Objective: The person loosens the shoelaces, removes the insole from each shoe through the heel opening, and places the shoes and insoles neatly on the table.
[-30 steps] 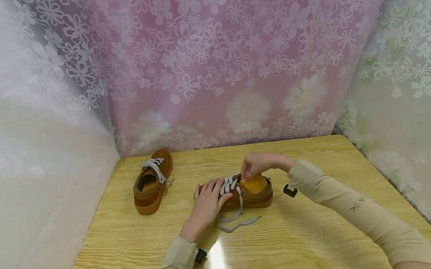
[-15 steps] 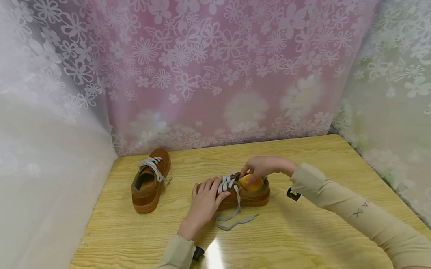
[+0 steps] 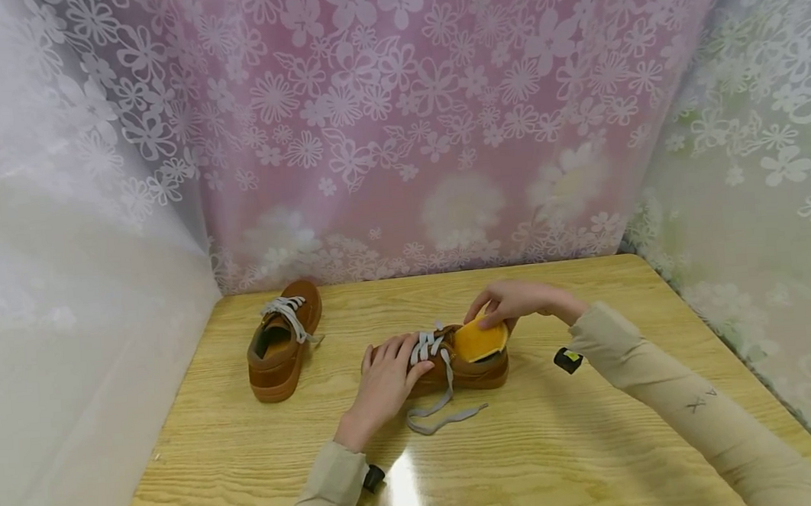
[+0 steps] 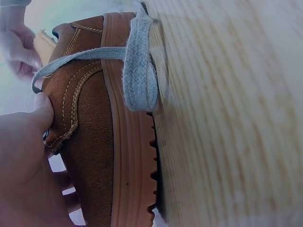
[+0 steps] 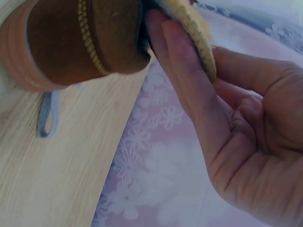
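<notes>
A brown lace-up shoe [image 3: 484,377] lies sideways on the wooden table, toe to the left. My left hand [image 3: 385,391] grips its front part, with the thumb near the laces and the fingers over the far side; the left wrist view shows the thumb on the upper [image 4: 90,118]. At the shoe's opening my right hand [image 3: 514,301] pinches the heel end of a yellow insole [image 3: 479,341] between thumb and fingers. This end stands raised above the collar, while its front end is hidden inside the shoe. The right wrist view shows the insole's edge [image 5: 206,52] between thumb and fingers.
The matching brown shoe [image 3: 283,351] stands at the left of the table [image 3: 560,443], toe toward the back. A loose grey shoelace [image 3: 448,417] trails onto the wood in front of the held shoe. Floral curtains [image 3: 399,131] hang behind and at both sides.
My right hand has shifted from the insole's middle to its heel end, which has come up out of the shoe. My left hand stays on the front part of the shoe.
</notes>
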Motion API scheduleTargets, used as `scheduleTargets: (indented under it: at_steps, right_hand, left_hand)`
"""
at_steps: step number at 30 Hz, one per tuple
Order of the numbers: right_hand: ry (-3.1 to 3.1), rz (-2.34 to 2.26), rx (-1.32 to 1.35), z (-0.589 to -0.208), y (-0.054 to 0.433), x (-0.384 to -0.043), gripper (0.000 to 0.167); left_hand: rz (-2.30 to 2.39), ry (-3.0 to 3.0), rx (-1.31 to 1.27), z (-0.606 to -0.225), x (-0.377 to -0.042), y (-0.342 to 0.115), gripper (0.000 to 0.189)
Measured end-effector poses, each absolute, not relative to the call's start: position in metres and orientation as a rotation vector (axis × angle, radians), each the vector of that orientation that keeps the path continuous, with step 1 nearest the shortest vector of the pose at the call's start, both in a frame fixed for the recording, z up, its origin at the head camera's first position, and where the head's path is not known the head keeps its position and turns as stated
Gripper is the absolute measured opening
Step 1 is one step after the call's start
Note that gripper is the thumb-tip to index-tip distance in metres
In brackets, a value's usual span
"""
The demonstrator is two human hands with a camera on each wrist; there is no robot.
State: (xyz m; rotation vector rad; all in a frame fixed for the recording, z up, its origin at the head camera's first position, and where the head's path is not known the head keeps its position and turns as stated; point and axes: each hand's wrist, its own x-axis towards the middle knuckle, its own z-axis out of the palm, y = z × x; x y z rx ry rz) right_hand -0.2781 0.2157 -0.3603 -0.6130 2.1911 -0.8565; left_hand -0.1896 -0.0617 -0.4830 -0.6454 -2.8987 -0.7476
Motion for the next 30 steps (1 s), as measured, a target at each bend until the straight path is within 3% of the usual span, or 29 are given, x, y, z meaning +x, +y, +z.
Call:
scheduleTargets:
  at_steps: [11, 16, 21, 27, 30]
  right_hand:
    - [2.173, -0.954, -0.595, -0.359, 0.259, -0.273, 0.039]
    - [2.350, -0.796, -0.700, -0.357, 0.261, -0.262, 0.033]
    - [2.778, -0.445, -1.058, -0.373, 0.237, -0.238, 0.026]
    - [3.112, 0.077, -1.724, -0.408, 0.215, -0.222, 0.033]
    - [3.099, 0.247, -1.930, -0.424, 0.215, -0.220, 0.035]
  left_hand:
    - [-0.765, -2.898, -0.652, -0.483, -0.188, -0.062, 0.063]
    - [-0.758, -2.900, -0.642, -0.482, -0.189, -0.063, 0.063]
    - [-0.728, -2.904, -0.640, -0.481, -0.189, -0.063, 0.064]
    - [-0.738, -2.903, -0.632, -0.481, -0.190, -0.063, 0.064]
    - [-0.747, -2.903, -0.631, -0.481, -0.190, -0.062, 0.064]
